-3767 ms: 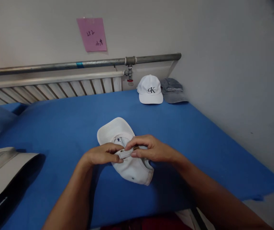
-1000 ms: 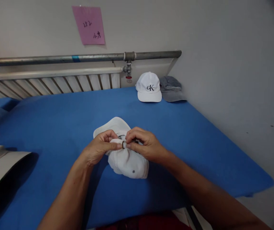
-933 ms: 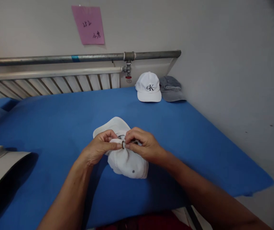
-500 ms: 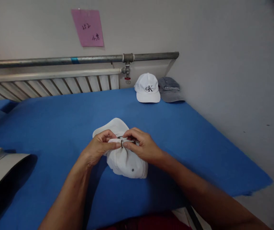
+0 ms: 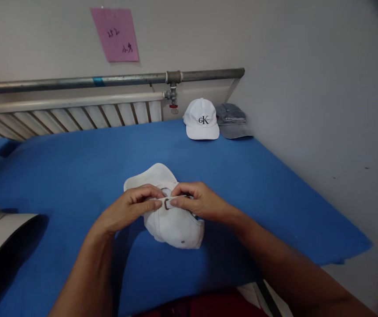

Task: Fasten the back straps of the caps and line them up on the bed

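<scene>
A white baseball cap (image 5: 175, 226) lies on the blue-covered surface with its brim pointing away from me and to the left. Its back strap and small metal buckle (image 5: 166, 204) face up between my hands. My left hand (image 5: 132, 204) pinches the band just left of the buckle, thumb on top and fingers curled inside the cap. On the other side, my right hand (image 5: 197, 201) grips the strap close to the buckle, its thumb beside the metal. The fingertips under the band are partly hidden.
At the back stand a white cap with black letters (image 5: 202, 119) and a grey cap (image 5: 234, 121), near the right wall. A radiator (image 5: 76, 116) and metal pipe (image 5: 126, 80) run behind the blue cover (image 5: 86, 176). At the left edge sits a white object with a dark underside (image 5: 4, 233).
The gathered band has been drawn out flatter, and the buckle now shows its face. My hands have moved slightly apart. The whole view has shifted a little.
</scene>
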A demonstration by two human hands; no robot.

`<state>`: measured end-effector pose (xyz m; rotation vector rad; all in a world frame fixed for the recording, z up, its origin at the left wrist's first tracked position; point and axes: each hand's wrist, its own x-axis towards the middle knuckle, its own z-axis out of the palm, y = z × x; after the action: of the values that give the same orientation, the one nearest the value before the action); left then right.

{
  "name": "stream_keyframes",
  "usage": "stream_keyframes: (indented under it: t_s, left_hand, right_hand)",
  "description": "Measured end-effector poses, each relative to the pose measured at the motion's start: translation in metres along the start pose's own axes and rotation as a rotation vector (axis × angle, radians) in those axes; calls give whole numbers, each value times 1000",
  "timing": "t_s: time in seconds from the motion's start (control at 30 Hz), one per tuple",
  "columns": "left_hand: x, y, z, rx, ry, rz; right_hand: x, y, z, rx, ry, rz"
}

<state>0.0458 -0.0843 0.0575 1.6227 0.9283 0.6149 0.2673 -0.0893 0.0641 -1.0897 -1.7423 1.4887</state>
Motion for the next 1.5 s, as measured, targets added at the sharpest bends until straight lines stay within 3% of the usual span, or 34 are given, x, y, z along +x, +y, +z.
stream_keyframes:
  t_s: [0.13, 0.23, 0.37, 0.5, 0.6, 0.73, 0.93, 1.27, 1.37, 1.5]
  left_hand:
    - [-4, 3, -2, 330, 114, 121]
    - [-8, 3, -4, 406, 145, 128]
    - [-11, 0, -7, 288, 109, 67]
    - [-11, -2, -9, 108, 160, 31]
    - [-10, 3, -4, 145, 207, 51]
    - [-8, 14, 9, 273, 90, 40]
    - [-9, 10, 10, 28, -3, -145]
    - [-6, 11, 12, 9, -53, -59]
    - [-8, 10, 10, -4, -27, -45]
    - [-14, 0, 0, -187, 129, 14]
  right_hand:
    - [2, 2, 0, 13, 39, 6]
    - [2, 2, -2, -6, 87, 2]
    - [1, 1, -5, -35, 100, -11]
    - [1, 1, -8, -3, 98, -16]
    - [0, 1, -4, -10, 96, -40]
    - [-3, 1, 4, -107, 30, -145]
    - [-6, -3, -4, -22, -81, -76]
    - [-7, -4, -5, -39, -61, -67]
    - [-7, -5, -14, 25, -116, -48]
    - [-7, -2, -34, 104, -127, -87]
